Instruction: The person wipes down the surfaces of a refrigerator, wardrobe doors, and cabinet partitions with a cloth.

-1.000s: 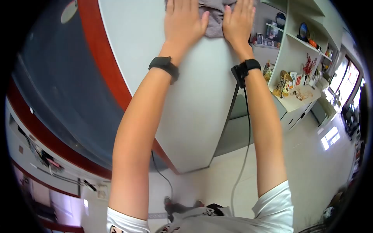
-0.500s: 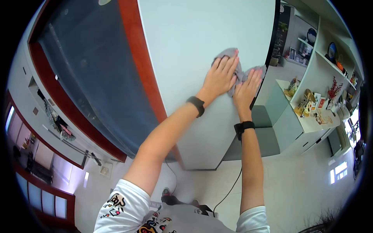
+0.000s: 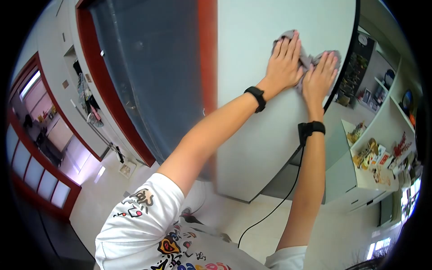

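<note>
Grey cloth (image 3: 306, 60) flattened against a pale panel (image 3: 252, 157)

Seems light, soft and limp, apt to bunch or slide rather than break; best held flat under open palms, or pinched at a loose fold. Looks plain, matte and rumpled, with creases in the middle and uneven edges. Lies high on the upright panel, close to its dark right edge (image 3: 355, 24). Covered partly by left hand (image 3: 284, 67) and right hand (image 3: 318, 85), side by side, with fingers extended and slightly spread; no pinch visible.
</note>
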